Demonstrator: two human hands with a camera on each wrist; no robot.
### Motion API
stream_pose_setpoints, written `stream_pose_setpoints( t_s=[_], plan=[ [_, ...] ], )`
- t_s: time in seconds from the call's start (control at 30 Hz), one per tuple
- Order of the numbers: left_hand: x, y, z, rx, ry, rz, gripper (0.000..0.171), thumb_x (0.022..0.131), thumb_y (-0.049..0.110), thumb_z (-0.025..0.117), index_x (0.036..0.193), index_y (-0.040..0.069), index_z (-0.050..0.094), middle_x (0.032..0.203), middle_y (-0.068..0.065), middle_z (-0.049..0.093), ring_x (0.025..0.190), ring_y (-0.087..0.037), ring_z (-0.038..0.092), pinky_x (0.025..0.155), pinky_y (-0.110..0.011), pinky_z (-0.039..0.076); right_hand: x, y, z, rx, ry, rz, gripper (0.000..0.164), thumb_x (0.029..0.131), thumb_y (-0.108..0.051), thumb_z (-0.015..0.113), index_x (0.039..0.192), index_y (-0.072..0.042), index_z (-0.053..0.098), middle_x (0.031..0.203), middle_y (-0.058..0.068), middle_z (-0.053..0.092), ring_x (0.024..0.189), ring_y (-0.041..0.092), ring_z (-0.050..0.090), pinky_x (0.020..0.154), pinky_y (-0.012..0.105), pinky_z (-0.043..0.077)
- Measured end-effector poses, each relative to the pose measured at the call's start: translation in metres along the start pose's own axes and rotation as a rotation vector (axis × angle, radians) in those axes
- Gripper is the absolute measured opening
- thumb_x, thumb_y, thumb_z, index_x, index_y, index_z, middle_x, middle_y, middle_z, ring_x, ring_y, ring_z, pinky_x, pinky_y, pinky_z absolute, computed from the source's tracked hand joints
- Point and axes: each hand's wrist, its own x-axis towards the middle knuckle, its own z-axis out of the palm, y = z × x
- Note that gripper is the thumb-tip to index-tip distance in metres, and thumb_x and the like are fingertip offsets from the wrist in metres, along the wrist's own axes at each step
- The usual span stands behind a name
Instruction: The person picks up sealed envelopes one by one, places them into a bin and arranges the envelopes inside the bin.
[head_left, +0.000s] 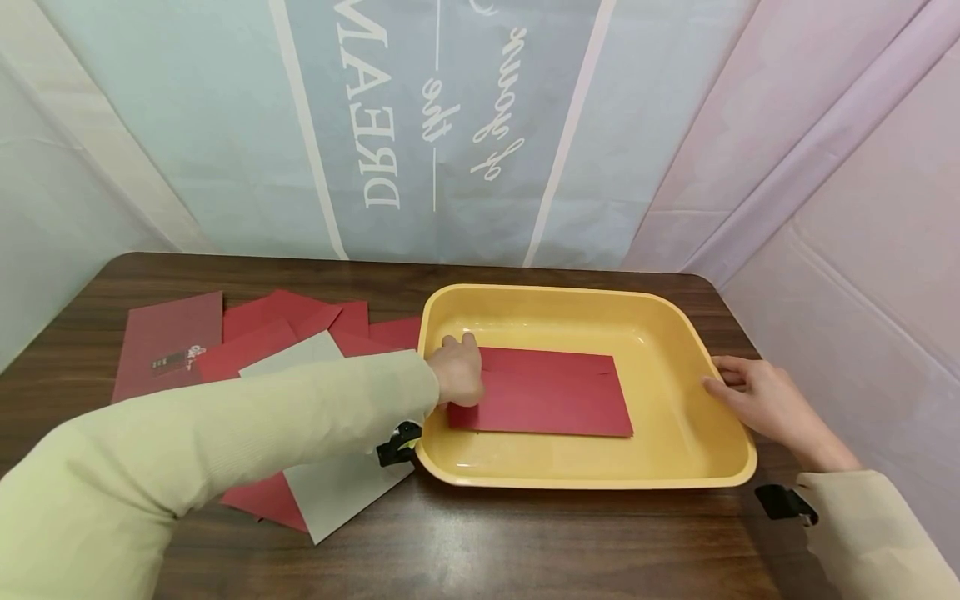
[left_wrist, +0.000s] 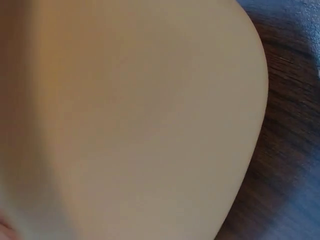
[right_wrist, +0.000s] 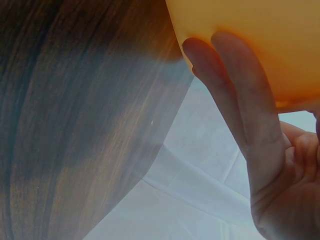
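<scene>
A yellow plastic tray (head_left: pixel 697 333) stands on the dark wooden table (head_left: pixel 525 542), right of the middle. A red envelope (head_left: pixel 555 392) lies flat on its bottom, flap side up. My left hand (head_left: pixel 459 371) reaches over the tray's left rim and holds the envelope's left end with bent fingers, which hide that end. My right hand (head_left: pixel 750 396) rests on the tray's right rim; its straight fingers (right_wrist: pixel 235 95) lie against the tray's outer wall (right_wrist: pixel 260 40). In the left wrist view the tray's outer wall (left_wrist: pixel 125 125) fills nearly the whole frame.
Several red envelopes (head_left: pixel 277 321) and a pale grey one (head_left: pixel 337 492) lie scattered left of the tray. A darker red envelope (head_left: pixel 168 342) with a small print lies at the far left. Cloth backdrops hang close behind the table and to its right.
</scene>
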Motion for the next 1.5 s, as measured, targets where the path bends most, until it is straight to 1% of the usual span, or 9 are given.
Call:
stream_pose_setpoints(
  t_s=[0.17, 0.43, 0.6, 0.67, 0.77, 0.87, 1.13, 1.33, 1.5],
  plan=[
    [-0.007, 0.0, -0.007, 0.035, 0.03, 0.042, 0.064, 0.08, 0.018, 0.069, 0.132, -0.003, 0.036, 0.111, -0.016, 0.045, 0.089, -0.024, 0.052, 0.077, -0.034, 0.05, 0.001, 0.0, -0.001, -0.005, 0.007, -0.008, 0.045, 0.094, -0.019, 0.059, 0.124, 0.015, 0.054, 0.103, 0.03, 0.067, 0.073, 0.019, 0.072, 0.062, 0.016, 0.048],
    [-0.015, 0.002, -0.022, -0.029, -0.005, 0.064, 0.058, 0.083, 0.019, 0.064, 0.129, -0.003, 0.036, 0.117, -0.016, 0.041, 0.086, -0.024, 0.052, 0.06, -0.032, 0.052, 0.0, -0.001, -0.001, -0.017, -0.002, 0.0, 0.047, 0.094, -0.02, 0.059, 0.124, 0.015, 0.054, 0.104, 0.031, 0.066, 0.078, 0.03, 0.071, 0.062, 0.017, 0.048],
    [-0.019, 0.002, -0.031, -0.089, -0.024, 0.108, 0.048, 0.087, 0.021, 0.061, 0.122, -0.003, 0.038, 0.118, -0.016, 0.041, 0.07, -0.021, 0.05, 0.056, -0.027, 0.044, -0.001, -0.001, 0.001, -0.007, -0.007, 0.002, 0.047, 0.094, -0.02, 0.059, 0.124, 0.015, 0.053, 0.104, 0.03, 0.067, 0.077, 0.028, 0.072, 0.061, 0.017, 0.049],
    [-0.02, 0.001, -0.035, -0.11, -0.016, 0.14, 0.046, 0.09, 0.024, 0.059, 0.122, -0.003, 0.04, 0.111, -0.015, 0.047, 0.067, -0.02, 0.05, 0.06, -0.027, 0.043, -0.001, -0.002, 0.002, -0.002, -0.006, 0.001, 0.047, 0.095, -0.02, 0.059, 0.125, 0.015, 0.053, 0.104, 0.03, 0.067, 0.076, 0.027, 0.072, 0.061, 0.017, 0.049],
    [-0.023, -0.003, -0.041, -0.123, 0.025, 0.183, 0.045, 0.093, 0.028, 0.057, 0.124, -0.002, 0.045, 0.101, -0.012, 0.054, 0.077, -0.02, 0.055, 0.073, -0.029, 0.045, 0.0, -0.001, 0.002, 0.001, -0.005, 0.001, 0.046, 0.094, -0.019, 0.059, 0.125, 0.016, 0.052, 0.104, 0.031, 0.066, 0.076, 0.026, 0.072, 0.061, 0.017, 0.048],
    [-0.026, -0.009, -0.047, -0.171, 0.097, 0.214, 0.041, 0.095, 0.027, 0.056, 0.126, 0.001, 0.051, 0.109, -0.01, 0.058, 0.091, -0.018, 0.059, 0.085, -0.032, 0.047, -0.001, 0.0, 0.002, 0.002, -0.007, 0.003, 0.046, 0.094, -0.018, 0.059, 0.125, 0.017, 0.052, 0.104, 0.032, 0.065, 0.079, 0.031, 0.071, 0.061, 0.016, 0.048],
    [-0.033, -0.05, -0.053, -0.462, 0.212, 0.197, 0.025, 0.097, 0.019, 0.054, 0.116, 0.002, 0.055, 0.107, -0.015, 0.06, 0.085, -0.021, 0.066, 0.081, -0.034, 0.055, 0.0, 0.002, 0.0, -0.017, -0.001, -0.006, 0.047, 0.094, -0.018, 0.059, 0.124, 0.018, 0.052, 0.104, 0.034, 0.065, 0.082, 0.039, 0.07, 0.061, 0.017, 0.048],
    [-0.038, -0.09, -0.055, -0.46, 0.194, 0.162, 0.03, 0.097, 0.02, 0.053, 0.118, -0.001, 0.054, 0.11, -0.02, 0.06, 0.096, -0.031, 0.066, 0.088, -0.042, 0.052, 0.0, 0.002, 0.0, -0.03, -0.005, -0.003, 0.046, 0.094, -0.017, 0.059, 0.123, 0.018, 0.052, 0.104, 0.033, 0.065, 0.082, 0.039, 0.07, 0.061, 0.018, 0.048],
    [-0.045, -0.12, -0.06, -0.39, 0.163, 0.176, 0.032, 0.095, 0.021, 0.056, 0.118, -0.002, 0.055, 0.111, -0.018, 0.059, 0.095, -0.029, 0.064, 0.086, -0.04, 0.052, -0.001, 0.002, 0.002, -0.023, -0.005, -0.001, 0.045, 0.094, -0.015, 0.059, 0.124, 0.018, 0.052, 0.104, 0.034, 0.065, 0.082, 0.038, 0.07, 0.06, 0.017, 0.048]
  ],
)
